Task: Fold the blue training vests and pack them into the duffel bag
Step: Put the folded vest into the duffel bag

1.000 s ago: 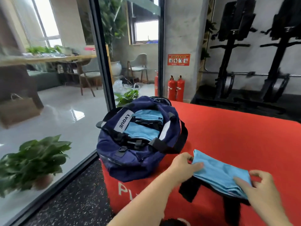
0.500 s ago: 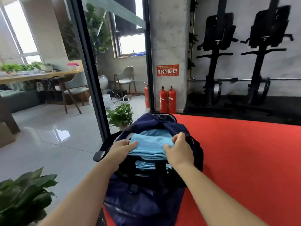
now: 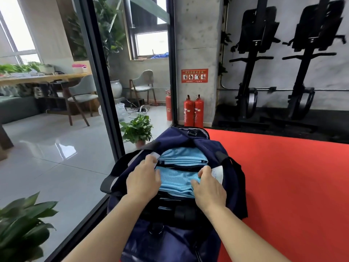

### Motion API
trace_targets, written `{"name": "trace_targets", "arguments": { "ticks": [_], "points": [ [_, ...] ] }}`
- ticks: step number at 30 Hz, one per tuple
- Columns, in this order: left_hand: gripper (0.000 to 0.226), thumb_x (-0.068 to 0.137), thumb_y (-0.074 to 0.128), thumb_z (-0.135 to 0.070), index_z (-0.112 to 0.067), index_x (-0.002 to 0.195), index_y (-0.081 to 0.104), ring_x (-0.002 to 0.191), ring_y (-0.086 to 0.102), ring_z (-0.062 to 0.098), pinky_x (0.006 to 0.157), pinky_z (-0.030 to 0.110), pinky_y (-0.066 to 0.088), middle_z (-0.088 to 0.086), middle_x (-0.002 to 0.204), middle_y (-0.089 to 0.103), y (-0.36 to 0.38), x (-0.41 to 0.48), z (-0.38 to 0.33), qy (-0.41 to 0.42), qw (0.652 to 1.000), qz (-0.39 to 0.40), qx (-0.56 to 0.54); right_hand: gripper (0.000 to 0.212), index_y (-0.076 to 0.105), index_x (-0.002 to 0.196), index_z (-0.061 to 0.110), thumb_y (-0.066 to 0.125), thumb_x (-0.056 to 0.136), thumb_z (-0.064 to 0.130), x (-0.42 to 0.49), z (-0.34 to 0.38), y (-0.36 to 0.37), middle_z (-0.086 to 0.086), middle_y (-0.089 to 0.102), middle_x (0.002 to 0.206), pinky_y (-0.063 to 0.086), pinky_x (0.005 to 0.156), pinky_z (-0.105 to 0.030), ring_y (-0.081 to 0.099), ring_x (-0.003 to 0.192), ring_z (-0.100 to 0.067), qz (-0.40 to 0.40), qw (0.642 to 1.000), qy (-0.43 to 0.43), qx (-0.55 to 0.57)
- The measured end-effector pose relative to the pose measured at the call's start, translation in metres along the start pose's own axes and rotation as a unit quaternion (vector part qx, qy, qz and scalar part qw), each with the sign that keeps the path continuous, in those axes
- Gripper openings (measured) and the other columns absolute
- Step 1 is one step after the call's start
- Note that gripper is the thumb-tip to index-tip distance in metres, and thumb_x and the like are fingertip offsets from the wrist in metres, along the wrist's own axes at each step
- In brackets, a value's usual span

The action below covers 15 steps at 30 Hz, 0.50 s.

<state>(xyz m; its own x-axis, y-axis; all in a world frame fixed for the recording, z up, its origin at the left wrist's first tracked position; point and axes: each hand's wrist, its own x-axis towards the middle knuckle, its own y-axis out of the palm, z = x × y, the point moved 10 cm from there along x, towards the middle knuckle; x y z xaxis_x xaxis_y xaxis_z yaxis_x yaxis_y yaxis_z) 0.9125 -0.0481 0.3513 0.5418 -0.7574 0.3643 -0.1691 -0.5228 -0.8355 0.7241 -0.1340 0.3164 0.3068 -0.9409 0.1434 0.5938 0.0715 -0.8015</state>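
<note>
A second ago the vest (image 3: 177, 181) lay folded on the red box (image 3: 283, 176) beside the bag (image 3: 170, 241). Half a second ago you were carrying it over the opening. Now it is down in the mouth of the bag, lying flat in front of a second vest (image 3: 183, 156) already packed behind it.

Your left grip (image 3: 143, 179) is wide. The fingers lie fairly straight over the vest's left end and the bag's rim, pressing rather than holding. Your right grip (image 3: 209, 189) is narrow on the vest's right end, with the thumb on top and the fingers curled round the edge (how far under they go is hidden).

For the task, this means this vest is as good as packed: it sits inside the rim, still folded. What is left here, I judge, is to tuck the ends down so the fold does not spring open, then let go. The stretch of red box in view has no vest on it, so you cannot tell from here whether more are waiting.
</note>
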Motion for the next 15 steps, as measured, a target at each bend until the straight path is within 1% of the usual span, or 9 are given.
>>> {"name": "trace_targets", "arguments": {
  "ticks": [1, 2, 4, 5, 7, 9, 10, 13, 15],
  "points": [
    [0.024, 0.097, 0.047, -0.027, -0.025, 0.121, 0.049, 0.11, 0.057, 0.021, 0.084, 0.037, 0.045, -0.006, 0.118, 0.06, -0.005, 0.0, -0.019, 0.058, 0.998, -0.023, 0.019, 0.023, 0.037, 0.109, 0.021, 0.048, 0.098, 0.039, 0.0, 0.0, 0.001, 0.0, 0.065, 0.107, 0.039, 0.07, -0.033, 0.061, 0.098, -0.025, 0.004, 1.0, -0.004, 0.0],
    [0.03, 0.1, 0.043, -0.028, -0.024, 0.128, 0.05, 0.121, 0.051, 0.019, 0.095, 0.035, 0.041, -0.005, 0.13, 0.056, 0.001, 0.0, -0.034, 0.108, 0.993, -0.005, 0.039, 0.026, 0.037, 0.108, 0.022, 0.049, 0.098, 0.042, 0.001, -0.001, 0.002, 0.001, 0.064, 0.107, 0.041, 0.071, -0.034, 0.061, 0.097, -0.025, 0.007, 1.0, -0.005, 0.007],
    [0.047, 0.105, 0.029, -0.036, -0.019, 0.148, 0.036, 0.146, 0.022, 0.015, 0.119, 0.033, 0.016, 0.0, 0.157, 0.03, 0.035, -0.007, -0.046, 0.171, 0.974, 0.112, 0.098, 0.031, 0.039, 0.109, 0.022, 0.05, 0.096, 0.048, 0.0, -0.002, -0.001, 0.001, 0.06, 0.112, 0.041, 0.072, -0.034, 0.06, 0.101, -0.024, -0.004, 1.0, 0.0, 0.02],
    [0.057, 0.105, 0.019, -0.043, -0.016, 0.154, 0.022, 0.15, 0.004, 0.011, 0.122, 0.035, 0.002, 0.0, 0.163, 0.013, 0.052, -0.013, -0.043, 0.177, 0.961, 0.171, 0.127, 0.034, 0.041, 0.112, 0.022, 0.05, 0.095, 0.049, -0.004, 0.002, -0.008, 0.0, 0.056, 0.116, 0.041, 0.073, -0.034, 0.058, 0.104, -0.024, -0.035, 0.999, -0.017, 0.004],
    [0.081, 0.091, -0.011, -0.063, -0.015, 0.156, 0.001, 0.145, -0.019, 0.004, 0.12, 0.036, -0.013, -0.002, 0.163, -0.007, 0.066, -0.02, -0.031, 0.175, 0.951, 0.205, 0.151, 0.041, 0.052, 0.115, 0.018, 0.046, 0.092, 0.051, -0.017, 0.025, -0.018, -0.004, 0.055, 0.119, 0.047, 0.08, -0.037, 0.056, 0.108, -0.026, -0.123, 0.981, -0.12, -0.093],
    [0.116, 0.06, -0.04, -0.073, -0.016, 0.155, -0.007, 0.139, -0.026, 0.001, 0.12, 0.035, -0.016, -0.003, 0.162, -0.013, 0.071, -0.021, -0.024, 0.178, 0.953, 0.19, 0.156, 0.056, 0.064, 0.116, 0.013, 0.039, 0.085, 0.052, -0.029, 0.043, 0.007, -0.01, 0.062, 0.122, 0.05, 0.09, -0.042, 0.059, 0.114, -0.03, -0.087, 0.957, -0.211, -0.18],
    [0.123, 0.052, -0.044, -0.074, -0.016, 0.155, -0.008, 0.14, -0.026, 0.002, 0.12, 0.035, -0.015, -0.003, 0.162, -0.015, 0.074, -0.021, -0.021, 0.178, 0.955, 0.183, 0.153, 0.061, 0.068, 0.118, 0.013, 0.037, 0.083, 0.052, -0.033, 0.041, 0.023, -0.013, 0.064, 0.124, 0.046, 0.097, -0.045, 0.059, 0.118, -0.031, -0.051, 0.947, -0.232, -0.217],
    [0.114, 0.06, -0.038, -0.074, -0.017, 0.154, -0.01, 0.144, -0.023, 0.006, 0.121, 0.032, -0.012, -0.003, 0.161, -0.018, 0.083, -0.021, -0.012, 0.162, 0.963, 0.181, 0.115, 0.062, 0.069, 0.122, 0.017, 0.035, 0.083, 0.052, -0.033, 0.024, 0.05, -0.02, 0.061, 0.129, 0.027, 0.102, -0.046, 0.057, 0.122, -0.036, 0.028, 0.948, -0.203, -0.243],
    [0.093, 0.078, -0.022, -0.068, -0.016, 0.154, -0.01, 0.146, -0.021, 0.007, 0.12, 0.029, -0.012, -0.002, 0.161, -0.018, 0.085, -0.021, -0.006, 0.132, 0.973, 0.167, 0.094, 0.072, 0.056, 0.137, 0.02, 0.021, 0.085, 0.056, -0.033, 0.021, 0.056, -0.023, 0.044, 0.145, 0.017, 0.111, -0.045, 0.042, 0.136, -0.04, 0.067, 0.951, -0.188, -0.235]
  ]
}}
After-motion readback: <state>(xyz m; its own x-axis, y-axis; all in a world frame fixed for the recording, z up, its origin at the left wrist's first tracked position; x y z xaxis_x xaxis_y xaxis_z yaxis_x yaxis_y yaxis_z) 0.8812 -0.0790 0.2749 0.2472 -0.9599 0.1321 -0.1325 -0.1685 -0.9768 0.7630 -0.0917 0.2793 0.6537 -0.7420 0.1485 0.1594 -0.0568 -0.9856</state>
